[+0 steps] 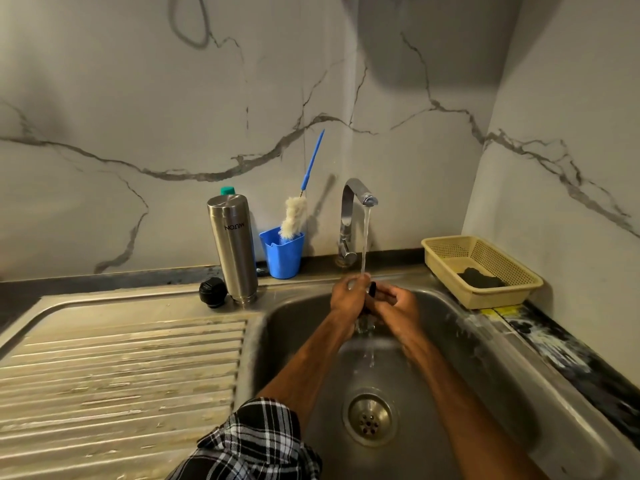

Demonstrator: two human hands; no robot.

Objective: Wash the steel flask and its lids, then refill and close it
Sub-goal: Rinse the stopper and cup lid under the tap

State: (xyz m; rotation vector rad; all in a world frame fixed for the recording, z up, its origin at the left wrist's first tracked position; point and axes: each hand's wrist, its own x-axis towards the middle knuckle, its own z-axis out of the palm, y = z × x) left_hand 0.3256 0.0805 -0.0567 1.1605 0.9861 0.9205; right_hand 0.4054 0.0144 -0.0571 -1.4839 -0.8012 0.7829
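Holding the dark lid (373,289) in my left hand (346,297) and right hand (398,304) under the tap (356,192), I should turn it, rinsing all sides.

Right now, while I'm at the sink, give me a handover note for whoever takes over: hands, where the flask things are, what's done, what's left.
Hands: left hand and right hand both grip a small dark piece, probably a lid, under the running tap over the sink.
Things: steel flask stands at the drainboard edge with its lettering inverted, so seemingly mouth down. A black lid sits beside it. The bottle brush is in the blue cup.
Done: possibly the flask wash, but I can't confirm it.
Left: finish this piece, wash the black lid if needed, refill the flask and close it.
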